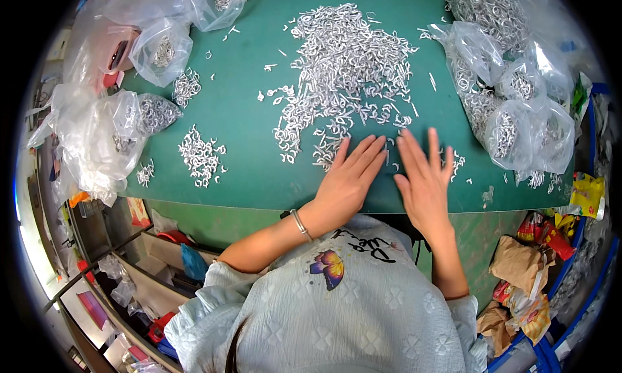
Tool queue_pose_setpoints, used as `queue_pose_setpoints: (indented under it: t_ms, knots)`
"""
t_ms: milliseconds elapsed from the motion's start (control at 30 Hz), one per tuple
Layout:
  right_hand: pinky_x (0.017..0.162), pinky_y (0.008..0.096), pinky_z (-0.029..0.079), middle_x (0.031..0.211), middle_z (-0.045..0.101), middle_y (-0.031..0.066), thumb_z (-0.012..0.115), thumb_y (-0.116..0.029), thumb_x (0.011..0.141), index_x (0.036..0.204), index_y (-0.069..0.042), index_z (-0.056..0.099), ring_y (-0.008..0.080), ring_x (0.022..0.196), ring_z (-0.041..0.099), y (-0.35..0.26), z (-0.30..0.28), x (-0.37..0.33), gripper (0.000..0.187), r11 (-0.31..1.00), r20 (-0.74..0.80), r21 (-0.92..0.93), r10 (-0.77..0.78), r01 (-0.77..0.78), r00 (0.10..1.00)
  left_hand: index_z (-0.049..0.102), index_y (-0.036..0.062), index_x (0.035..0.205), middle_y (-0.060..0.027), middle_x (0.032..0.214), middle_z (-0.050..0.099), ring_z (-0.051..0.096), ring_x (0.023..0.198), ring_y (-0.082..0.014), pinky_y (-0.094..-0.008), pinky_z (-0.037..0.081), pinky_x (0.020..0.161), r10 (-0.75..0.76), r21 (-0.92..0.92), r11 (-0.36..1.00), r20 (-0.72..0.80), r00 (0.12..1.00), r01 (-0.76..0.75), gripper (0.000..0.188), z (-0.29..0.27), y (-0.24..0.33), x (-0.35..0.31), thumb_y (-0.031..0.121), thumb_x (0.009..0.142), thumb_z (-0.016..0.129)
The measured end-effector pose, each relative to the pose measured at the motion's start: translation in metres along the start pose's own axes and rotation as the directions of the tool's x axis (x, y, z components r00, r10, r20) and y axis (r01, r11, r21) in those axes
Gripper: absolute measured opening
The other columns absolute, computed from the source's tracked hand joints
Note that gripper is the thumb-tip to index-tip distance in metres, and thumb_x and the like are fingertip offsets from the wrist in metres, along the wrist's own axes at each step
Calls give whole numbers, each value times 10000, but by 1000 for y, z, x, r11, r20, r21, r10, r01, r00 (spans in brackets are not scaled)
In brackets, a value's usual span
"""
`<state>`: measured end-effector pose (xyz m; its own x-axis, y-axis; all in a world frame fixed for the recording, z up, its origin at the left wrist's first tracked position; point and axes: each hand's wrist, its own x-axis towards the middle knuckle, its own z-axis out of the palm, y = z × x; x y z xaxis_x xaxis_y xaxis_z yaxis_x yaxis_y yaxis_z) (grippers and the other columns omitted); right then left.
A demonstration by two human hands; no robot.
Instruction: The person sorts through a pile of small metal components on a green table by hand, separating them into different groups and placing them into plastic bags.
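A large heap of small silver curved metal pieces (pixel 350 56) spreads over the green tabletop (pixel 246 62), with some straight slivers among them. My left hand (pixel 350 179) lies flat at the heap's near edge, fingers stretched out and touching or just over several loose pieces. Beside it, my right hand (pixel 424 182) has its fingers spread, with a few small pieces (pixel 458 164) by its outer fingers. Neither hand grips anything. What lies beneath the palms is hidden.
Smaller piles of the pieces (pixel 199 156) sit at the left. Clear plastic bags of metal pieces stand on the left (pixel 155 114) and right (pixel 505 133) of the table. Open drawers (pixel 162 256) are below left; paper bags and packets (pixel 518 263) lie below right.
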<state>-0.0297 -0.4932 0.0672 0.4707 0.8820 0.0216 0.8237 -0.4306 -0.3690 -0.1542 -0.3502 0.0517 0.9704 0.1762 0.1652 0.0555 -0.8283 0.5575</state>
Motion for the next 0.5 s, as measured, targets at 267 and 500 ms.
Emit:
queue_pose_setpoints:
  t_ms: [267,500]
  knots:
    - [1083,672,150,1497,379,24,648,-231,855,1398,-83,457,315,1429,256,10,-7,-23,594,968,-2,-194,164,-161,986,554,-31,1232,-166,1401,467,421,1328,-336,-531,288,1114,37,-103,994,35,999,-34,439,-5,-1,-10,-27,793,581]
    - [1073,707,74,1509,371,-14,612,-227,881,1384,-92,487,329,1446,219,3,-6,-23,536,984,76,-151,102,-90,992,563,-34,1211,-170,1364,498,458,1297,-341,-530,308,1102,114,-101,989,22,993,-111,442,7,10,1,-33,771,610]
